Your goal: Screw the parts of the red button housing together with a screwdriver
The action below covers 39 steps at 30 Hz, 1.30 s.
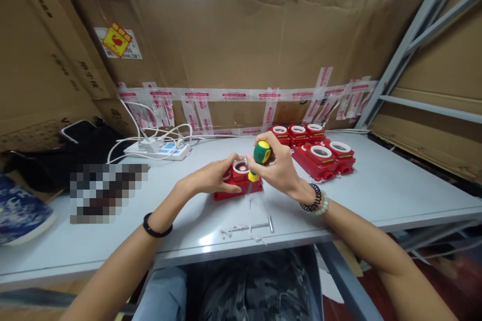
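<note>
— Item in the right hand (pixel 276 168)?
— Screwdriver (pixel 259 158), green-and-yellow handle; fingers clamped on it, tip set upright against the red housing (pixel 238 184).
— Left hand (pixel 213 176)?
— Fingers closed on the housing's left side; housing held on the tabletop (pixel 376 185).
— Surroundings?
— Loose screws (pixel 248 228) listed near the front edge; further red housings (pixel 320 153) stacked behind, right.

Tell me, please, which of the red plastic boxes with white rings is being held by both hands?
The lone red plastic box nearest the table's front edge; the other red boxes sit untouched behind the right hand.
</note>
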Each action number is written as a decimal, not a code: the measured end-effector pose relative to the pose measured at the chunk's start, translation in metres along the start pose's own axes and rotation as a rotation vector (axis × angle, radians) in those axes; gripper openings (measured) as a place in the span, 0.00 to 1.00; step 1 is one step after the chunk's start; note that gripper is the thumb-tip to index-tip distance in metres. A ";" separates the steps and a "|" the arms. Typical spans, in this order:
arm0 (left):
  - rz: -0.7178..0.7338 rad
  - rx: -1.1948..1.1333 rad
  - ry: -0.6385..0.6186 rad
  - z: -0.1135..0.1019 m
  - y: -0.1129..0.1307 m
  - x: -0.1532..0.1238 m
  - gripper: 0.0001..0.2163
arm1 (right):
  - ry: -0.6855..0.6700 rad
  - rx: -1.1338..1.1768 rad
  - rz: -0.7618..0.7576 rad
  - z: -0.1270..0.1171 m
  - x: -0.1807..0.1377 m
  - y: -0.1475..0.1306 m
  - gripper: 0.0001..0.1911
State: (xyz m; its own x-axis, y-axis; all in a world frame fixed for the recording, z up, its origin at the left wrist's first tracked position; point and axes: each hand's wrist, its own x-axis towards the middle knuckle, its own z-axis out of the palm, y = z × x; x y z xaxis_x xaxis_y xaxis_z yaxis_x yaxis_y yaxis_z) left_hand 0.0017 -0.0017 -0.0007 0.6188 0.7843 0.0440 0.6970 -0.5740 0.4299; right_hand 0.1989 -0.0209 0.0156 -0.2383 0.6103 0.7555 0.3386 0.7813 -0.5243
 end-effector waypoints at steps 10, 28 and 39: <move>0.007 -0.032 0.013 -0.001 0.002 -0.001 0.22 | -0.048 -0.063 0.002 0.002 0.000 0.005 0.10; 0.011 -0.063 0.015 -0.001 0.000 -0.002 0.26 | -0.021 -0.010 0.028 -0.008 0.002 -0.001 0.11; 0.142 -0.212 0.096 -0.015 -0.004 0.004 0.29 | 0.177 -0.054 -0.033 -0.027 0.009 -0.008 0.11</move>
State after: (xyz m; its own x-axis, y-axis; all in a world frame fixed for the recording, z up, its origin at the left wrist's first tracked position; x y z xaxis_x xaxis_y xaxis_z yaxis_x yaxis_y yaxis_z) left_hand -0.0045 0.0073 0.0109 0.6608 0.7238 0.1987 0.5076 -0.6260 0.5919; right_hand 0.2187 -0.0253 0.0376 -0.0883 0.5480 0.8318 0.3828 0.7896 -0.4795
